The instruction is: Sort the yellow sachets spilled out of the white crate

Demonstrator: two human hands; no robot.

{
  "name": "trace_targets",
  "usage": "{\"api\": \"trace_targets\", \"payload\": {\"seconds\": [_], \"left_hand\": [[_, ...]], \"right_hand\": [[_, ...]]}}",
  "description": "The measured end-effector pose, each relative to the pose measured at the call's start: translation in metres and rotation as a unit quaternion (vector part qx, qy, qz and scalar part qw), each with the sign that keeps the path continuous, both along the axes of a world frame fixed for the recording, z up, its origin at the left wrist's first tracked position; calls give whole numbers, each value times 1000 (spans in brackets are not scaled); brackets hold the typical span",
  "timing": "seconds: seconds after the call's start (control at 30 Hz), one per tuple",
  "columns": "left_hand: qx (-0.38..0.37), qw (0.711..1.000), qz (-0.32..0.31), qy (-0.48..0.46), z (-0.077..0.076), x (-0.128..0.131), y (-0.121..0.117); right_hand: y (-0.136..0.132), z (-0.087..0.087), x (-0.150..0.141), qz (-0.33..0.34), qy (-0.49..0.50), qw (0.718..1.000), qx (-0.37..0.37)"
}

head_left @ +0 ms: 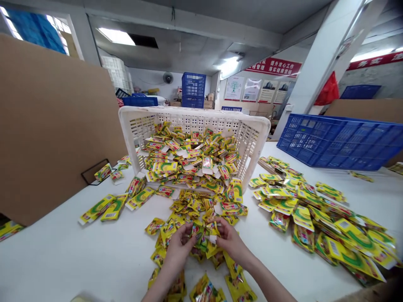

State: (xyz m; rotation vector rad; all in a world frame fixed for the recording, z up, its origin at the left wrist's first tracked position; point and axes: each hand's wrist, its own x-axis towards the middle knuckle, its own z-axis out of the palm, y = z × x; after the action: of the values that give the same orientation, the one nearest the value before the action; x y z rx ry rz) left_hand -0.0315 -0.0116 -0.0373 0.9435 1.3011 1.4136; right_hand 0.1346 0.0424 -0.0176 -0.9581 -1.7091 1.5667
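Both my hands meet low in the middle of the white table (78,256). My left hand (179,245) and my right hand (231,240) together pinch small yellow-green-red sachets (204,237) from a loose heap in front of me. More sachets lie under and around my wrists. Behind the heap a white plastic crate (252,126) lies tipped on its side, its open mouth facing me, spilling several yellow packets (185,161) onto the table.
A long spread of larger yellow packets (315,218) covers the table's right side. Two packets (105,207) lie at left. A big cardboard sheet (53,126) stands at left, a blue crate (340,140) at back right. Blue crates are stacked in the far room.
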Motion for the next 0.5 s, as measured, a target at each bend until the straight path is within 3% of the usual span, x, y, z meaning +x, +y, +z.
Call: {"api": "trace_targets", "payload": {"seconds": [0.2,0.33,0.43,0.5], "left_hand": [[0,1000,22,-20,5,-5,-1],[-21,997,-20,-78,6,-2,-2],[-40,992,-60,-102,6,5,-4],[-61,988,-79,-117,6,9,-7]], "right_hand": [[1,10,13,-64,-54,992,94],[-4,25,19,-131,-60,968,203],[-9,35,10,-72,-57,960,263],[-11,39,2,7,-109,933,342]]}}
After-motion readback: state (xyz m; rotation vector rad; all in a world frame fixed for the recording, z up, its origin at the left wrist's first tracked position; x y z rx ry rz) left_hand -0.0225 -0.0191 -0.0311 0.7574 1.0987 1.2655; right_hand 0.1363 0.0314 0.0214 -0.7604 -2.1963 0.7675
